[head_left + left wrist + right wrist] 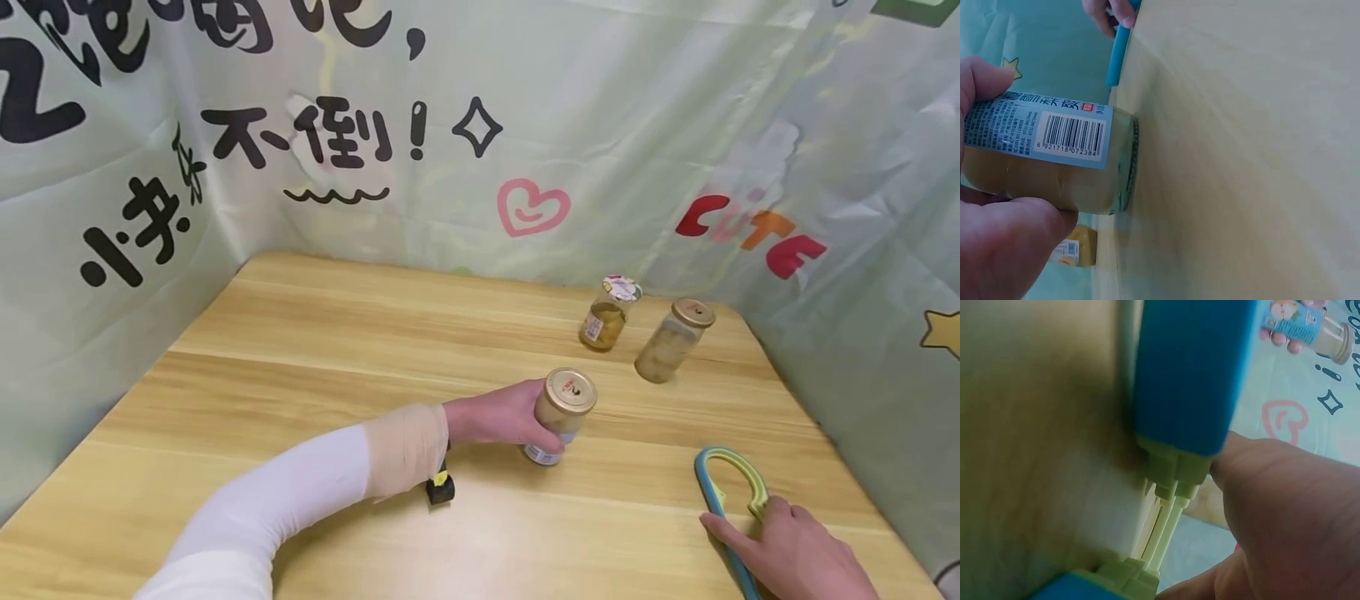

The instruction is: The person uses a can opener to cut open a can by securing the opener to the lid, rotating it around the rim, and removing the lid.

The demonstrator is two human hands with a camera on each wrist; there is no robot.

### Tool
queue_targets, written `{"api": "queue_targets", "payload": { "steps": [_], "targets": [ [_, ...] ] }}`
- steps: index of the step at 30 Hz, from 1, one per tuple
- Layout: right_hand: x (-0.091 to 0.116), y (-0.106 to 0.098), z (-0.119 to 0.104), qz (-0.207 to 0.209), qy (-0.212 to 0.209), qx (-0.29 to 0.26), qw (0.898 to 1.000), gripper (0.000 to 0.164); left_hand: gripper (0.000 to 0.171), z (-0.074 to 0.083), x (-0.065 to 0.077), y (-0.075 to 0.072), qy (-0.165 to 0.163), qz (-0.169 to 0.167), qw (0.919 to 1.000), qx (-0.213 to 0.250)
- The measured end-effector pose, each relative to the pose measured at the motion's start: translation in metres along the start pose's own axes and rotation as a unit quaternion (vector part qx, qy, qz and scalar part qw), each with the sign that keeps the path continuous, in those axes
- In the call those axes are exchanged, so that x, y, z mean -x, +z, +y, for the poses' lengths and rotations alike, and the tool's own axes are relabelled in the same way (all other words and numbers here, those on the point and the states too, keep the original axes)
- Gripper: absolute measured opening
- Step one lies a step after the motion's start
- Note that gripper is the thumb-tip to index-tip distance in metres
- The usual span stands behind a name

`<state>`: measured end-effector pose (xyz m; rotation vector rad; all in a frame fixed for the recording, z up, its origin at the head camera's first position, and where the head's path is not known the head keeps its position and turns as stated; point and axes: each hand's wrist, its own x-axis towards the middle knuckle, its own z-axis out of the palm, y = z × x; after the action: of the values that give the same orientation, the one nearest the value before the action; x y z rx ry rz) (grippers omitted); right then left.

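Observation:
My left hand [498, 417] grips a glass jar [553, 421] around its side near the middle of the table. The jar has a gold lid and pale contents; its blue label with a barcode [1072, 134] shows in the left wrist view. I cannot tell whether its base touches the table. At the right, my right hand [806, 554] holds a blue and yellow-green jar opener [738, 457] with a curved, hook-like end. The thumb lies on its blue side, the fingers on its green side. In the right wrist view, the opener's blue part [1191, 375] looms close.
Toward the back right stand a small jar [602, 325] with yellow contents and a patterned cover, and a taller gold-lidded jar [667, 346]. Printed cloth [637, 125] walls the wooden table [337, 333] at the back and sides.

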<state>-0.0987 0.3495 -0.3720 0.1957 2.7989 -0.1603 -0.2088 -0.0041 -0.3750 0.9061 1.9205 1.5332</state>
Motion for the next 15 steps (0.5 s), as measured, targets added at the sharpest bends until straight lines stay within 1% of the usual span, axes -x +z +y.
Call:
{"api": "queue_targets", "payload": {
  "steps": [2, 5, 9, 12, 15],
  "targets": [
    [-0.001, -0.001, 0.000, 0.000, -0.004, 0.001, 1.000, 0.085, 0.063, -0.002, 0.007, -0.003, -0.001, 0.007, 1.0000, -0.005],
    [-0.005, -0.002, 0.000, 0.000, -0.007, 0.003, 1.000, 0.084, 0.062, -0.004, 0.018, -0.008, -0.002, 0.016, 0.9999, 0.000],
    [-0.006, -0.002, 0.001, -0.011, -0.004, -0.007, 1.000, 0.083, 0.062, -0.004, 0.028, -0.015, -0.003, 0.023, 0.9997, 0.004],
    [-0.005, -0.001, 0.000, -0.019, 0.002, -0.019, 1.000, 0.084, 0.062, -0.005, 0.034, -0.021, -0.006, 0.027, 0.9996, 0.008],
    [-0.005, 0.000, 0.000, -0.015, 0.009, -0.022, 1.000, 0.091, 0.063, -0.006, 0.041, -0.026, -0.007, 0.030, 0.9993, 0.020]
  ]
}}
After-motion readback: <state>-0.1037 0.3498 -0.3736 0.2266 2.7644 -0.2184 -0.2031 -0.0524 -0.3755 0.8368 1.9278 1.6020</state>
